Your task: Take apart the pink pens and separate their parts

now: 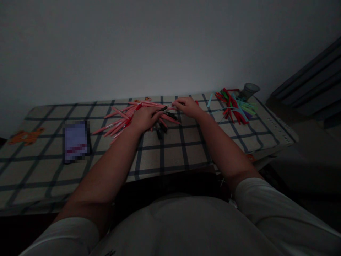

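Note:
My left hand is closed around a slim black pen, whose thin light end points right. At that end my right hand pinches with thumb and forefinger; what sits between those fingertips is too small and dark to make out. Under and around my left hand spreads a loose heap of pink pens, some crossing each other. Several black pens or pen parts lie just below and between the two hands. A bit of red shows beside my left knuckles, partly hidden.
A checked cloth covers the table, which stands against a pale wall. To the left lies a blurred-out purple rectangular object. On the right are red, green and blue strips beside a dark cup.

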